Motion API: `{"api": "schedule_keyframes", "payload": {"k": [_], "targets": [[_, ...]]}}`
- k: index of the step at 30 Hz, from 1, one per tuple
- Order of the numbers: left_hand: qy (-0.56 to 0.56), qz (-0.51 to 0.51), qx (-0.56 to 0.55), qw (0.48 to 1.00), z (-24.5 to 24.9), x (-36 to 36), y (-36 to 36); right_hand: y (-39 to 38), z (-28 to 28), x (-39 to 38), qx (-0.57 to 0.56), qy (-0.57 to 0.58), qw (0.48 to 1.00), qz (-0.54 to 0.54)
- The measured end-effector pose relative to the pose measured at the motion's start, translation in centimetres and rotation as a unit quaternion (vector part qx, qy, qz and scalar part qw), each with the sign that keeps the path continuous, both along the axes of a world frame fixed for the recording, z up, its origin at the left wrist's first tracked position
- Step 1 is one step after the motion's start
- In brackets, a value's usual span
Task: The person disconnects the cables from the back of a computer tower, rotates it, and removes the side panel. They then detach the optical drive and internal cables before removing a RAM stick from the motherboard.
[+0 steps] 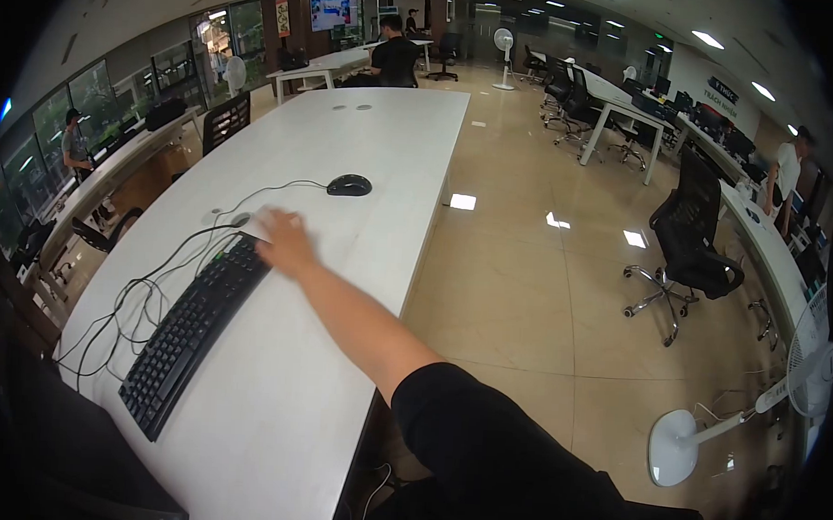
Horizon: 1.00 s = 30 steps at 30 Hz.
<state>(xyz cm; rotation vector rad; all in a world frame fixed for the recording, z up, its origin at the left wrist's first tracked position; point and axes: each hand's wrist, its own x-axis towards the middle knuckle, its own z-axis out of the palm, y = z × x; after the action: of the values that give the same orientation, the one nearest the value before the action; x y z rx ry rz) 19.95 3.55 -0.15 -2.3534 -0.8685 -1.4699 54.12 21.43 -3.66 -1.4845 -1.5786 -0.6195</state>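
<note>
Keyboard (193, 329) lies flat on the white table (280, 412), keys up, its long axis running from 7 o'clock near the person to 1 o'clock. Right hand (287, 242) rests palm down on the far end, fingers loosely spread and gripping nothing, though blur hides detail. Reaching that end takes a fully stretched arm. Cables (144, 282) trail off at 9 o'clock, probably tethering it there. Mouse (349, 185) sits beyond the hand at 1 o'clock, apart.
</note>
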Motion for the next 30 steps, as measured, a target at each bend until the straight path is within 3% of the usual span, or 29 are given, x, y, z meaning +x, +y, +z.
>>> {"api": "schedule_keyframes", "payload": {"k": [1, 3, 5, 12, 17, 23, 30], "targets": [[0.018, -0.013, -0.005, 1.000, 0.1, 2.2, 1.8, 0.3, -0.2, 2.8, 0.031, 0.042, 0.997, -0.056], [0.051, -0.036, -0.012, 0.998, 0.3, 7.0, 5.4, 1.0, -0.5, 7.5, -0.012, 0.175, 0.967, -0.183], [0.082, -0.047, -0.015, 0.995, 0.4, 12.7, 9.2, 1.0, -0.5, 10.9, -0.023, 0.261, 0.945, -0.194], [0.199, -0.011, -0.035, 0.979, -0.6, 35.1, 20.4, 3.6, -0.5, 15.4, -0.043, 0.330, 0.912, -0.241], [0.293, 0.052, -0.067, 0.952, -2.4, 46.9, 23.6, 4.7, 0.1, 16.0, -0.088, 0.285, 0.916, -0.267], [0.342, 0.074, -0.083, 0.933, -4.3, 51.3, 24.4, 4.5, 0.7, 14.7, -0.199, 0.169, 0.923, -0.283], [0.280, -0.011, -0.058, 0.958, -3.2, 45.2, 23.8, 3.6, 1.0, 11.6, -0.247, 0.147, 0.944, -0.162]]}}
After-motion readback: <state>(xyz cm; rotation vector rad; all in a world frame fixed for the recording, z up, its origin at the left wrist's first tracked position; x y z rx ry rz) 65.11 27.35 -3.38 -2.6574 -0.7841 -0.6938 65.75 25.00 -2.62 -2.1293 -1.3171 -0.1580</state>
